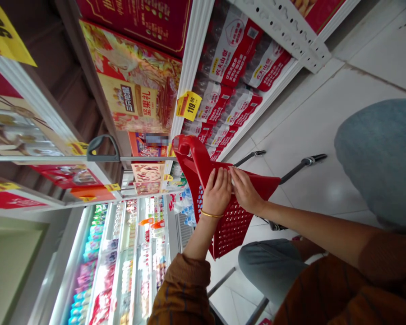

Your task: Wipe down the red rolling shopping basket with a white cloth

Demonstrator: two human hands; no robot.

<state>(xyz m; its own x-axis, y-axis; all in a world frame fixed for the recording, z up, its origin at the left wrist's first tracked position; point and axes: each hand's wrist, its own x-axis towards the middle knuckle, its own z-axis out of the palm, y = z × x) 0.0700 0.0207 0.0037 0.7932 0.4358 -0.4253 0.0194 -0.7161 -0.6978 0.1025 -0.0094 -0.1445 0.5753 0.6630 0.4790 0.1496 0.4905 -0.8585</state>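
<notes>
The view is rolled sideways, with the floor to the right. Before me stands a red plastic shopping basket (pixel 232 228) with a perforated wall. My left hand (pixel 217 193), with a thin gold bracelet at the wrist, lies on the basket near its rim, fingers stretched out side by side. Touching it is my right hand (pixel 246 192), whose extended fingers also rest on the red plastic. Any small thing between or under the fingertips cannot be made out. The basket's red carry handle (pixel 203 155) is beside them.
A grey pull grip (pixel 103 148) tops a long metal pole. Shelves hold packs of bottled water (pixel 211 101) and gift boxes (pixel 138 95). Black legs with casters (pixel 311 161) stand on the tiled floor (pixel 311 122). A lit display of goods (pixel 131 257) is behind.
</notes>
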